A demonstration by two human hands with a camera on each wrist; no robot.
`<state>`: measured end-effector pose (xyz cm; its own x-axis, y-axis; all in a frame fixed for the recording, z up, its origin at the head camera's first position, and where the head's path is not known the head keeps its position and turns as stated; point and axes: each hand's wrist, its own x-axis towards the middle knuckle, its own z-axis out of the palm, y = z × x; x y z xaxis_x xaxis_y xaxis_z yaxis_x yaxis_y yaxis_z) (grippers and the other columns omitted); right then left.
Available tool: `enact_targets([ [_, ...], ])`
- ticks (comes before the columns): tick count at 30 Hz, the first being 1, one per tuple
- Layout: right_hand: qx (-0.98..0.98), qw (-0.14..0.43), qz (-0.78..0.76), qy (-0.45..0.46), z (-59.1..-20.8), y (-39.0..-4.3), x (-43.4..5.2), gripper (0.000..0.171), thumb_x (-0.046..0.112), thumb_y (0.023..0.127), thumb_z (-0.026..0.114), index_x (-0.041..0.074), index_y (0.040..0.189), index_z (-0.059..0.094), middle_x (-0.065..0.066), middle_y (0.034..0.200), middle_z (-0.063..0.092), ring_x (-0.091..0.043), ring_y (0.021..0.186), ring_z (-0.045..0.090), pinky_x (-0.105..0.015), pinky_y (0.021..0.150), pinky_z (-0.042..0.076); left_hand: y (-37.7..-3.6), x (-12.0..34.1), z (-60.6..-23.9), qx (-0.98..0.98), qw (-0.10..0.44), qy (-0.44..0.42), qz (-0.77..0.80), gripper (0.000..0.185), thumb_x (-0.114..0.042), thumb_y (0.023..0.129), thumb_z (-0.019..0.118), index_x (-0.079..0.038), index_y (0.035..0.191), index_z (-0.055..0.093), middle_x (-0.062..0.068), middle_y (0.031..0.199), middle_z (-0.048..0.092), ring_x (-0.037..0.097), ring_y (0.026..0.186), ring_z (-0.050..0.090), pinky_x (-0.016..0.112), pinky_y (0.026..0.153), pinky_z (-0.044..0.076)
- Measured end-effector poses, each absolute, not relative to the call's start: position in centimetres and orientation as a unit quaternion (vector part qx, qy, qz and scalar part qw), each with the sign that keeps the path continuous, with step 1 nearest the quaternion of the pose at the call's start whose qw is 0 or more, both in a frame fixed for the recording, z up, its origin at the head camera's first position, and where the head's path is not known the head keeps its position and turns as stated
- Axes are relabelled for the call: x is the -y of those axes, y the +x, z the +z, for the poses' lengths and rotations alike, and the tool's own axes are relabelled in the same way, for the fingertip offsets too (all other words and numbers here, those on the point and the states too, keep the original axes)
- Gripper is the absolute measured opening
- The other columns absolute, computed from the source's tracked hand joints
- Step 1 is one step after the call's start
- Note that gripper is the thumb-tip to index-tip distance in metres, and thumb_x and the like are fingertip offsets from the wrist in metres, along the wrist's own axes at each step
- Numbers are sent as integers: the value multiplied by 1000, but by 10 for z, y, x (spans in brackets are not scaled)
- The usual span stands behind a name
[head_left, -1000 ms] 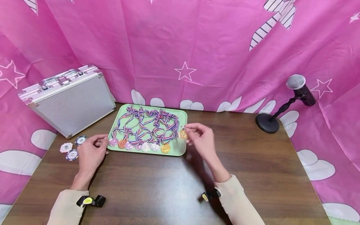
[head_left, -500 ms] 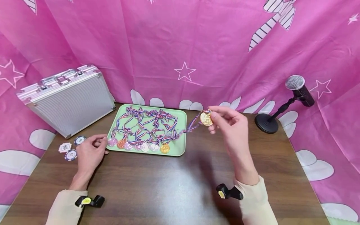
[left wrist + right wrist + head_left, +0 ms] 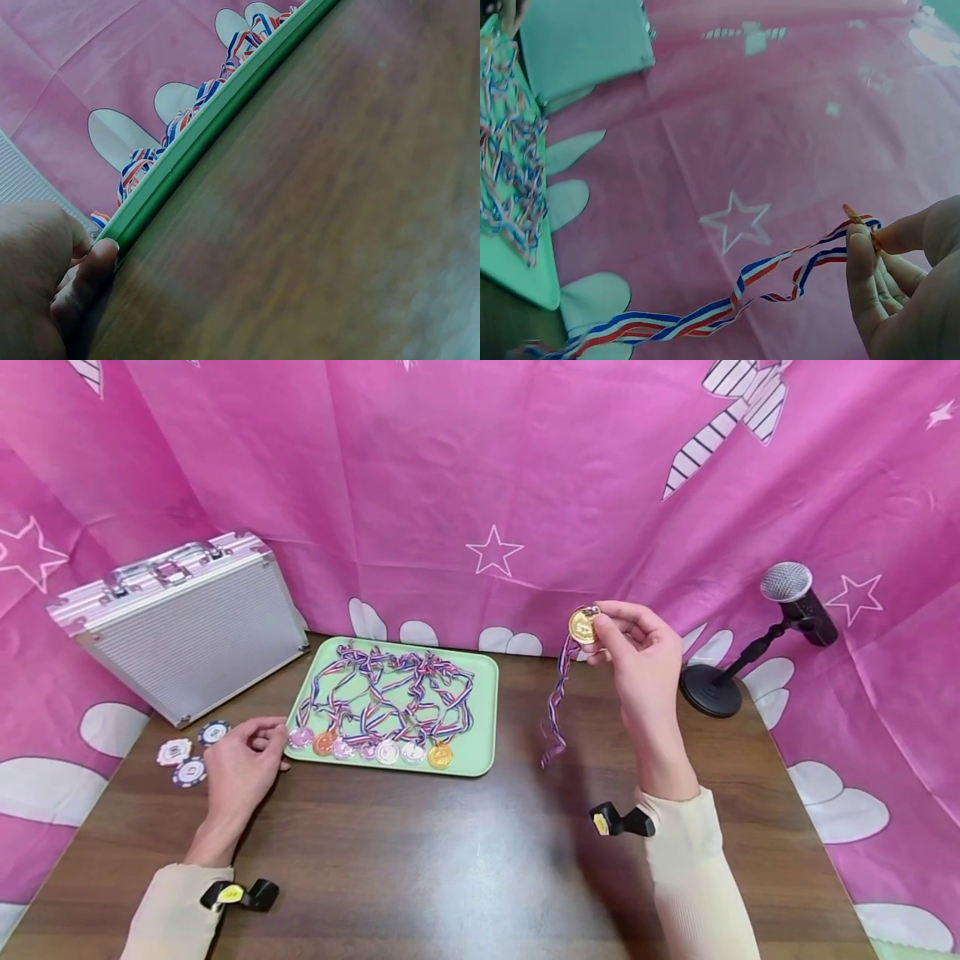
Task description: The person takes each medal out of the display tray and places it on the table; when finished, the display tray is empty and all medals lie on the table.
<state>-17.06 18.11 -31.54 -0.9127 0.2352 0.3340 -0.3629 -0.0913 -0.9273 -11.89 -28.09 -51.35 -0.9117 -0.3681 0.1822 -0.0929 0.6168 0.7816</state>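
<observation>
Pinches a gold medal [image 3: 582, 627] in right hand [image 3: 643, 656] above shiny wood-grain table [image 3: 420, 860], against pink, star-printed drapery [image 3: 420, 485]. With left hand [image 3: 243, 766], pinches green tray [image 3: 482, 735] by one corner.

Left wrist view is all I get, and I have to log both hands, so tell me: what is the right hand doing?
Observer: The right hand pinches a gold medal between thumb and fingers.
Operator: Does anything hang from it?
Observer: Yes, in the head view a striped ribbon hangs below the medal, apart from the tray.
Operator: Is there another like it in the tray?
Observer: Yes, a second gold medal lies at the right end of the row of medals, as the head view shows it.
</observation>
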Motion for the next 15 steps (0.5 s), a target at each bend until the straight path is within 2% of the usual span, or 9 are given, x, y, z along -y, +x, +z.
enact_targets([
  [5,630,251,733,45,-334,-180,-186,18,-11,98,73,-1,110,81,-2,82,74,-11,64,71,-23,52,59,-120,281,-514,885,167,125,-417,29,-21,108,67,-1,124,81,18,91,78,-7,52,64,14,50,52],
  [7,637,249,728,38,-349,-180,-187,18,-11,97,73,-3,112,80,-1,83,74,-12,64,72,-24,51,59,-120,281,-514,884,168,125,-417,29,-21,108,67,-1,124,81,18,90,78,-7,52,64,13,50,52],
  [15,690,134,709,-58,-429,-166,-185,19,-12,99,70,-14,118,72,2,81,76,-9,61,72,-21,54,60,-119,281,-514,882,170,129,-421,29,-21,108,67,-1,123,81,17,88,78,-6,52,64,14,49,52],
])
